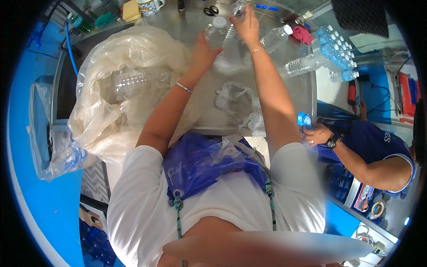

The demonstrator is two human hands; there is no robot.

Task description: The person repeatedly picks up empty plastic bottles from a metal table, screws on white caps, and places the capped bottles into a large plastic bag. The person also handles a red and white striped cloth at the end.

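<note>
At twelve o'clock over the desk [294, 92], left hand [206, 52] fingers are clamping a white-capped bottle [215, 34], presumably keeping it upright; right hand [247, 29] fingers are gripping another clear bottle [239, 10], probably steadying it.

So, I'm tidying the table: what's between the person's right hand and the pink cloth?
In the head view, a clear, white-capped bottle is between the right hand and the pink cloth.

Bare tabletop [205, 111] leaves passage between the bulging bag [133, 46] and crumpled film [238, 95].
</note>
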